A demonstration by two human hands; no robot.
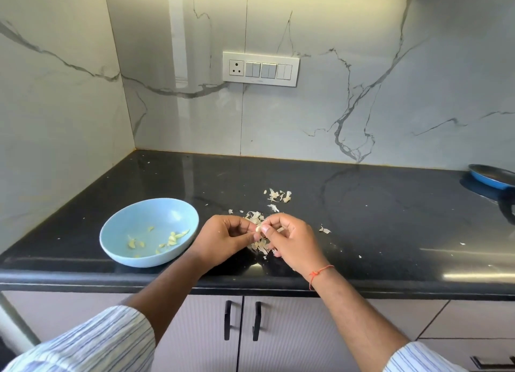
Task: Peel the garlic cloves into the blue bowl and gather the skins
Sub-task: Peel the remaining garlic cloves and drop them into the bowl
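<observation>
head view, left to right: blue bowl with peeled cloves on the dark surface; left hand and right hand each keep a narrow grip pinching one garlic clove above a pile of skins; more skins lie behind.

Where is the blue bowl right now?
In the head view, the blue bowl sits on the black counter near its front edge, just left of the left hand, with peeled garlic cloves inside.
</observation>
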